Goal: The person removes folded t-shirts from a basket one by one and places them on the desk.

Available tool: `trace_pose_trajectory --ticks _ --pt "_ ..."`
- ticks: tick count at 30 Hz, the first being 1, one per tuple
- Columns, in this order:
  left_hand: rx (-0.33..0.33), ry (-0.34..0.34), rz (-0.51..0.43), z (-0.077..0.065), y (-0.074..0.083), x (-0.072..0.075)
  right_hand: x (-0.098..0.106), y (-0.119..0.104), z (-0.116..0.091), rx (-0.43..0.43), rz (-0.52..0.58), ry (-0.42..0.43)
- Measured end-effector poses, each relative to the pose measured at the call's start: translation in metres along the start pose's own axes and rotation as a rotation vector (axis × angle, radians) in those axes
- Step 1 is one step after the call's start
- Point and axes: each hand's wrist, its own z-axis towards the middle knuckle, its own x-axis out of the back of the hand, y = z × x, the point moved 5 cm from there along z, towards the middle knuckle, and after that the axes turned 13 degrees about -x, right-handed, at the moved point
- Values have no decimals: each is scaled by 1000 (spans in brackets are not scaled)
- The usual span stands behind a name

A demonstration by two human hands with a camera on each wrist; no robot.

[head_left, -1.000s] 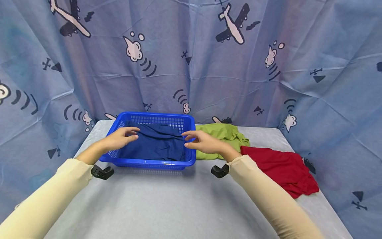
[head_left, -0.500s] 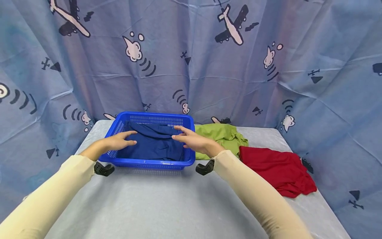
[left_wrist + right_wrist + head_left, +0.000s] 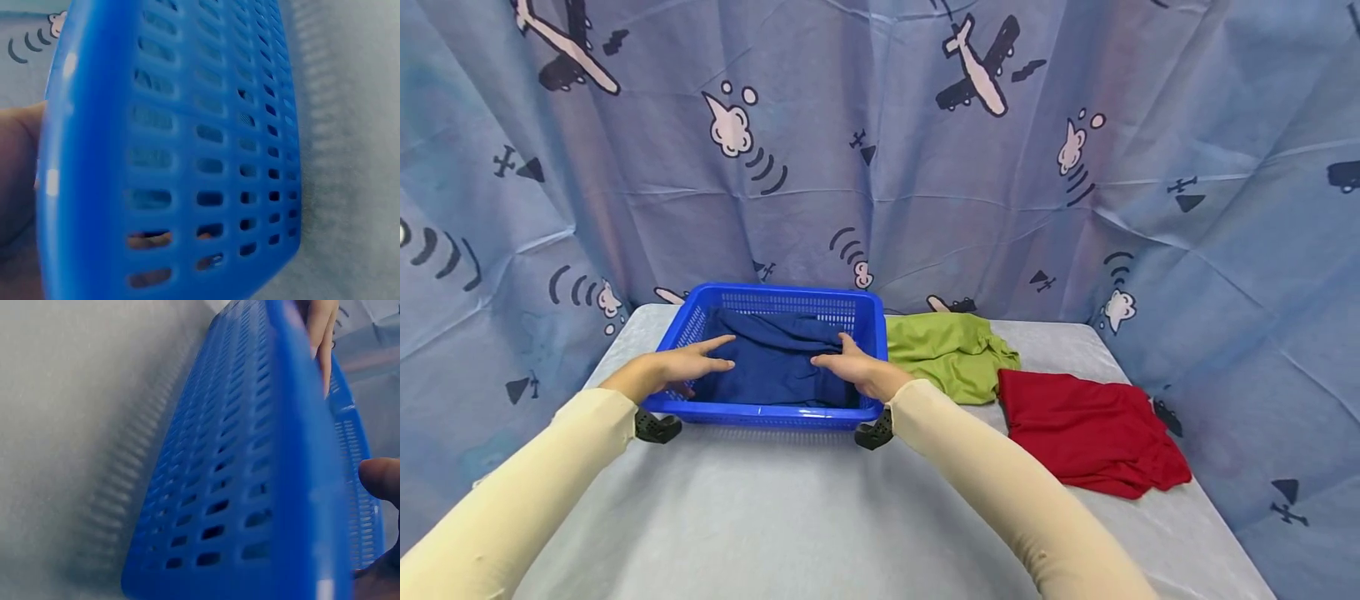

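A blue plastic basket (image 3: 767, 412) with slotted walls stands toward the back of the table. Dark blue folded cloth (image 3: 767, 371) lies inside it. My left hand (image 3: 681, 367) reaches over the basket's left side, thumb and fingers spread apart. Over the right part of the basket my right hand (image 3: 865, 372) is held, its fingers also extended. Neither hand visibly grips anything; contact with the cloth cannot be told. In the left wrist view the basket wall (image 3: 100, 156) hides most of the left hand (image 3: 19, 200). The right wrist view shows the right thumb (image 3: 381, 478) inside the rim.
Right of the basket lies a green cloth (image 3: 955, 354), close to its wall. A red cloth (image 3: 1090, 433) lies further right, near the table's edge. Behind the grey table (image 3: 760, 508) hangs a blue curtain (image 3: 805, 167) printed with planes.
My right hand has moved left and slightly down, further over the basket. The left hand has shifted a little left and lower, its fingers straighter. Basket and cloths stay put.
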Motion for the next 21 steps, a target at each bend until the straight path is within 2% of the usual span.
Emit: trace_pose_trajectory --ticks 7,12,15,21 --pt "-8 10 -112 2 -2 0 0 4 7 -64 53 -9" --pt "-5 39 -177 5 -2 -2 -3 2 8 -65 91 -46" --pt "3 41 -153 6 -5 -3 -6 3 10 -59 46 -85" --pt "9 0 -49 8 -10 -6 -12 5 14 -17 -104 -129"
